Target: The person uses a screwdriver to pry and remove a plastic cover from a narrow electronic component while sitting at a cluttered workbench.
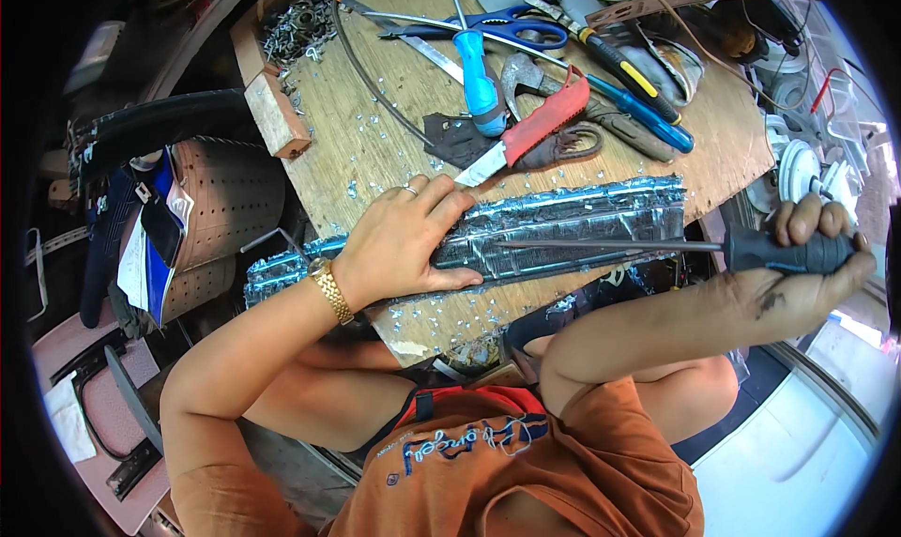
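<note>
A long finned metal block, silvery and blue, lies across the front edge of a wooden bench. My left hand presses down on its left half, with a ring and a gold watch on that arm. My right hand grips the dark handle of a long thin screwdriver. Its shaft runs left along the block, and the tip rests on the fins near my left fingers.
Behind the block lie a red-handled knife, blue scissors, a blue-handled screwdriver, pliers and other screwdrivers. Metal shavings are scattered over the bench. White round parts sit at the right; a woven stool stands at the left.
</note>
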Demonstrator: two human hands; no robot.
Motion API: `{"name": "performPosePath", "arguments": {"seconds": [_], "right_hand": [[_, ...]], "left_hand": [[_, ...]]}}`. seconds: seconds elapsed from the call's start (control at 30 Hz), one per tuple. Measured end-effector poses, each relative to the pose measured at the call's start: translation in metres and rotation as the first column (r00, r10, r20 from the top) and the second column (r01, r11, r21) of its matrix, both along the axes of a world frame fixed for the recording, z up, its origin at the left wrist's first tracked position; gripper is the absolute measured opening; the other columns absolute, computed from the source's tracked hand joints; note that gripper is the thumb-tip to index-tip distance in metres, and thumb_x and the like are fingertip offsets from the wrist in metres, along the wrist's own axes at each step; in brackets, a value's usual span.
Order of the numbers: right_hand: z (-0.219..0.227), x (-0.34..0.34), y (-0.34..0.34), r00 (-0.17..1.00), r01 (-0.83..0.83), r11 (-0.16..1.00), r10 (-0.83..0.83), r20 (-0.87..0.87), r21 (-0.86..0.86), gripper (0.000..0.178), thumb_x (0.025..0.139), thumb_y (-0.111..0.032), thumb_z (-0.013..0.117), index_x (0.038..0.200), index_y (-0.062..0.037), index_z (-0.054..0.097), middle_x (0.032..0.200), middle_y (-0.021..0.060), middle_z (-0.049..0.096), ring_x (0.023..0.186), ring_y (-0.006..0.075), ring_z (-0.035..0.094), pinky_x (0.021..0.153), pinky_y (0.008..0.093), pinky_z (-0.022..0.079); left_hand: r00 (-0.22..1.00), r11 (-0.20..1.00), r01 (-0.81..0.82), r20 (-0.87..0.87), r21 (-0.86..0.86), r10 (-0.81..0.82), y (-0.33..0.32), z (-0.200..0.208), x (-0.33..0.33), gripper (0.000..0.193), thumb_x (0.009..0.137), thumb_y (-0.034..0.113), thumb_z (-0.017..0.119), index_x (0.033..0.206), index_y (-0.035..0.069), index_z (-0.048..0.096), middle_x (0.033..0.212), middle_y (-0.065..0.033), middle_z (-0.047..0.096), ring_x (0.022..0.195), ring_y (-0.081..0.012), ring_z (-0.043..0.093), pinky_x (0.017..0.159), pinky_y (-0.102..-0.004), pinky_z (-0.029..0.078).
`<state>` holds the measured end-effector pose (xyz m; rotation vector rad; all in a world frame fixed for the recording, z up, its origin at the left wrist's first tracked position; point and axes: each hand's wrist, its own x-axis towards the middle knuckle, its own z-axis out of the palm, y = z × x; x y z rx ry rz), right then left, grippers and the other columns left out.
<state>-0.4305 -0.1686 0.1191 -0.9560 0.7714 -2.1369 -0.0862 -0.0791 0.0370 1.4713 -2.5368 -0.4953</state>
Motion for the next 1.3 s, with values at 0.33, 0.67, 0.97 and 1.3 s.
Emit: {"name": "performPosePath", "arguments": {"seconds": [0.33, 0.67, 0.97, 1.3], "right_hand": [[0.036, 0.06, 0.002, 0.984, -0.173, 0.975, 0.164, -0.075, -0.142, 0.036, 0.113, -0.045, 0.048, 0.12, -0.0117, 0.061, 0.095, 0.0185, 0.057, 0.056, 0.0208, 0.05, 0.042, 0.0272, 0.034], [0.052, 0.013, 0.052, 0.992, -0.118, 0.968, 0.103, -0.075, -0.22, 0.036, 0.112, -0.05, 0.05, 0.113, -0.0176, 0.065, 0.088, 0.0098, 0.061, 0.053, 0.0199, 0.055, 0.041, 0.0286, 0.041], [0.027, 0.004, 0.02, 0.994, 0.104, 0.991, -0.107, -0.024, -0.089, 0.035, 0.112, -0.049, 0.051, 0.11, -0.016, 0.063, 0.083, 0.0093, 0.058, 0.052, 0.0184, 0.052, 0.039, 0.0276, 0.034], [0.055, 0.05, 0.034, 0.939, -0.341, 0.932, 0.344, 0.005, -0.125, 0.034, 0.104, -0.046, 0.062, 0.105, -0.012, 0.059, 0.085, 0.0085, 0.052, 0.057, 0.0183, 0.049, 0.045, 0.0279, 0.036]], "left_hand": [[0.998, 0.999, 0.016, -0.062, 0.04, -0.013, -0.001, -0.001, -0.002, 0.081, 0.078, 0.066, 0.081, 0.128, 0.006, 0.061, 0.12, -0.0129, 0.059, 0.106, -0.0355, 0.064, 0.087, -0.0467, 0.054], [0.999, 0.999, -0.026, -0.036, 0.04, 0.028, 0.0, -0.002, 0.003, 0.087, 0.082, 0.069, 0.078, 0.147, 0.015, 0.056, 0.134, -0.0171, 0.062, 0.114, -0.0389, 0.068, 0.095, -0.0481, 0.056], [1.0, 1.0, -0.016, -0.017, 0.011, 0.016, -0.001, -0.006, 0.002, 0.089, 0.081, 0.071, 0.078, 0.147, 0.015, 0.057, 0.138, -0.0189, 0.061, 0.114, -0.0409, 0.068, 0.096, -0.0494, 0.056], [1.0, 0.994, -0.017, -0.017, 0.106, 0.019, 0.006, -0.002, 0.0, 0.089, 0.08, 0.069, 0.078, 0.148, 0.014, 0.057, 0.134, -0.0156, 0.061, 0.113, -0.0372, 0.066, 0.094, -0.0478, 0.056]]}}
